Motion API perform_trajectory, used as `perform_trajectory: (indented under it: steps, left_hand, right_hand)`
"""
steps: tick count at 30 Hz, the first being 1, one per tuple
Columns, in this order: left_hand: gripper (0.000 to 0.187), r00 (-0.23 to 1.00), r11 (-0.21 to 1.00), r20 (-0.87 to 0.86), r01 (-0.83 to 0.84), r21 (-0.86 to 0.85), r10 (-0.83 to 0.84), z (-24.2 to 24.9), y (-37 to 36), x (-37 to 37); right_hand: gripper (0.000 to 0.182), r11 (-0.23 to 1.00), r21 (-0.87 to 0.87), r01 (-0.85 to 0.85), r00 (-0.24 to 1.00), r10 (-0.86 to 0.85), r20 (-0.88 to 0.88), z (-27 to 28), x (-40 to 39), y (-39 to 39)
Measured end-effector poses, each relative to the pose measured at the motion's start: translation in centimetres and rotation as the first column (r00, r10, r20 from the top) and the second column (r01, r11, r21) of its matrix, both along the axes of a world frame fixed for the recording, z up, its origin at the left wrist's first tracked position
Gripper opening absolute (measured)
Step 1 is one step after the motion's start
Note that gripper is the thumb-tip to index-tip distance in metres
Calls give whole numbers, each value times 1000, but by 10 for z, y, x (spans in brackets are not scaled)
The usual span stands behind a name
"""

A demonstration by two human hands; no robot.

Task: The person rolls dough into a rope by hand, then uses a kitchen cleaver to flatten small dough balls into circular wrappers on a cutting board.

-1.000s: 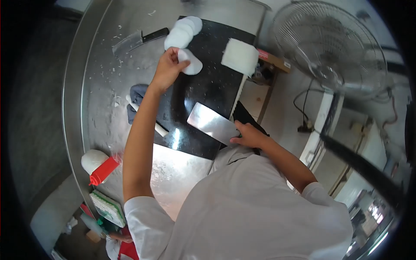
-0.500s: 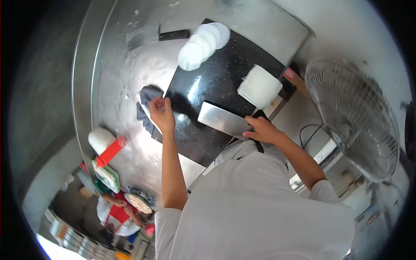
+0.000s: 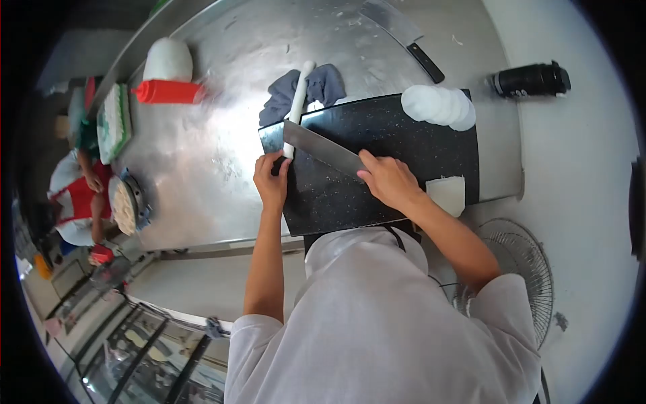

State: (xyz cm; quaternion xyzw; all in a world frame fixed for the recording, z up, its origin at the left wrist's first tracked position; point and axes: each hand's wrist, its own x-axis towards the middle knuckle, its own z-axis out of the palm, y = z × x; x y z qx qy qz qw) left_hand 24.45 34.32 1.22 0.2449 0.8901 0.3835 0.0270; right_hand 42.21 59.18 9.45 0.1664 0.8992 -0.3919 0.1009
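Note:
My right hand (image 3: 391,178) grips a cleaver (image 3: 323,148), its broad steel blade pointing left across a black speckled board (image 3: 377,135). The blade's far corner comes right up to a long, slim white rod (image 3: 299,94). That rod lies over the board's left edge and a crumpled grey cloth (image 3: 277,101). At the rod's near end is my left hand (image 3: 271,180), thumb and fingers closed about it. Round white wrappers (image 3: 437,106) lie overlapped at the board's far right corner. A folded white cloth (image 3: 447,195) sits beside my right forearm.
A second cleaver (image 3: 424,62) lies behind the board, with a black bottle (image 3: 531,80) to its right. At the left are a red squeeze bottle (image 3: 168,91) and a white mound (image 3: 168,60). Another person (image 3: 84,192) works beyond the steel table (image 3: 208,195). A fan (image 3: 515,269) stands at right.
The view has swung round. My cleaver has moved from near my body to the board's left side, by the white rod. My left hand has come to the rod's near end.

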Motion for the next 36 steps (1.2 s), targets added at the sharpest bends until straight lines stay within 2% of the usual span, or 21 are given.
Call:
perform_trajectory:
  steps: [1, 5, 8, 9, 12, 16, 19, 20, 21, 22, 23, 25, 28, 30, 31, 34, 35, 36]
  left_hand:
    - [25, 997, 999, -71, 15, 39, -12, -6, 0, -4]
    - [28, 984, 994, -166, 83, 65, -71, -16, -6, -21]
    - [27, 995, 991, -35, 94, 94, -91, -11, -6, -32]
    - [26, 983, 981, -106, 161, 111, -149, -20, -9, -39]
    - [23, 989, 974, 16, 142, 178, -147, -25, -12, -44]
    - [17, 973, 961, 59, 209, 179, -222, -13, -21, -45]
    - [16, 897, 922, 275, 270, 277, -345, 13, -29, -20]
    - [13, 830, 846, 185, 489, 213, -527, 20, -28, -12]
    - [14, 738, 757, 172, 628, 180, -653, 29, -24, 2]
    - [16, 624, 641, 152, 753, 146, -767, 39, -18, 14]
    - [19, 585, 596, 203, 803, -12, -785, 33, -12, 22]
    - [26, 504, 417, 297, 855, -309, -811, 10, 10, 42]
    - [37, 461, 148, 482, 819, -554, -745, 28, 56, 38]
    - [39, 414, 88, 489, 824, -560, -768, 32, 56, 41]
    - [40, 405, 88, 459, 818, -569, -791, 34, 70, 39]
    - [38, 365, 53, 379, 775, -630, -851, 35, 75, 49]
    - [45, 341, 34, 401, 795, -606, -850, 39, 77, 50]
    - [47, 344, 107, 536, 899, -424, -771, 28, 81, 49]
  right_hand:
    - [25, 999, 34, -36, 999, 35, 29, 3, -8, 0]
    - [29, 986, 95, -139, 980, 123, 154, 5, -31, -9]
    - [29, 981, 123, -152, 971, 125, 206, 0, -34, -26]
    - [28, 979, 141, -150, 970, 118, 212, -4, -35, -33]
    - [34, 988, 149, -37, 969, -1, 246, -18, -29, -63]
    - [44, 953, 6, 302, 948, -301, 105, -40, 10, -114]
    - [47, 797, -39, 602, 798, -602, 19, -39, 71, -176]
    - [46, 716, -40, 697, 715, -698, -42, -41, 92, -197]
    - [45, 626, -49, 778, 619, -778, -107, -40, 110, -215]
    - [43, 536, -62, 842, 530, -844, -85, -37, 123, -229]
    - [41, 432, -73, 899, 427, -902, -67, -32, 135, -241]
    - [39, 226, -66, 972, 226, -974, -15, -28, 150, -268]
    - [38, -17, -63, 998, -16, -1000, 25, -22, 163, -287]
    - [40, -130, -145, 981, -130, -991, 14, -24, 154, -301]
    - [42, -137, -110, 984, -137, -991, 7, -28, 153, -303]
    - [42, -106, -207, 973, -118, -992, -48, -38, 152, -304]
    - [41, -77, -201, 977, -95, -992, -85, -37, 154, -297]
    - [40, -44, -194, 980, -68, -991, -118, -34, 155, -288]
